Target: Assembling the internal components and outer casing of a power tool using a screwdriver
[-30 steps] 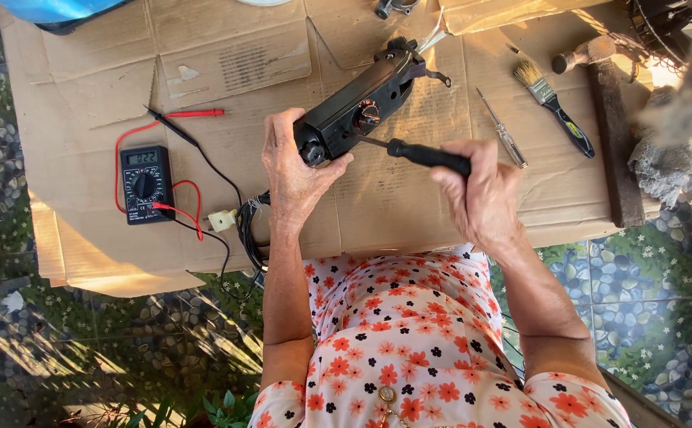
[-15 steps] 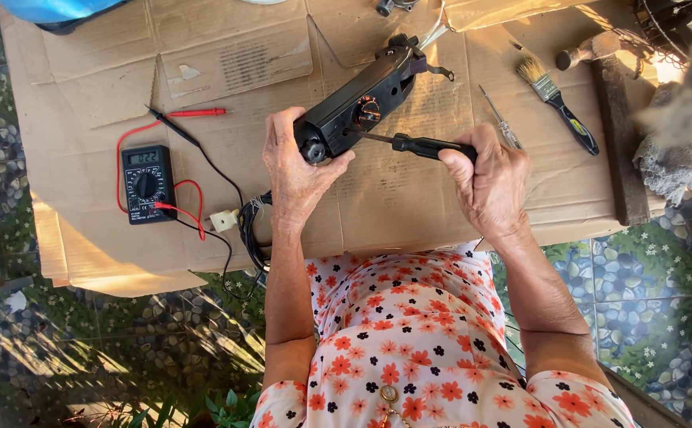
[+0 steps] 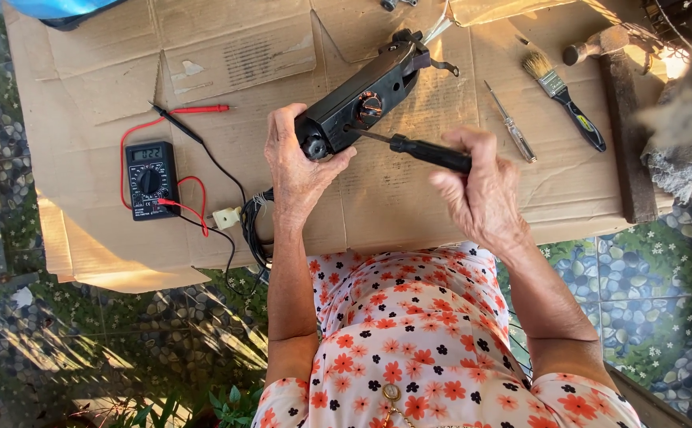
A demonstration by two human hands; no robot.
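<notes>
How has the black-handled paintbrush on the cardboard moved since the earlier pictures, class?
Cannot tell. The black-handled paintbrush keeps its place beside the clear-handled screwdriver on the cardboard sheet; its small shift in the picture matches camera movement.

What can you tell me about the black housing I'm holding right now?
The black housing is a long, narrow casing that looks like plastic, with an orange-brown round part on its side and metal bits at its far end. It is held tilted above the cardboard, near end lower. The left hand grips that near end. The tip of the screwdriver, held in the right hand, meets its side below the round part.
</notes>
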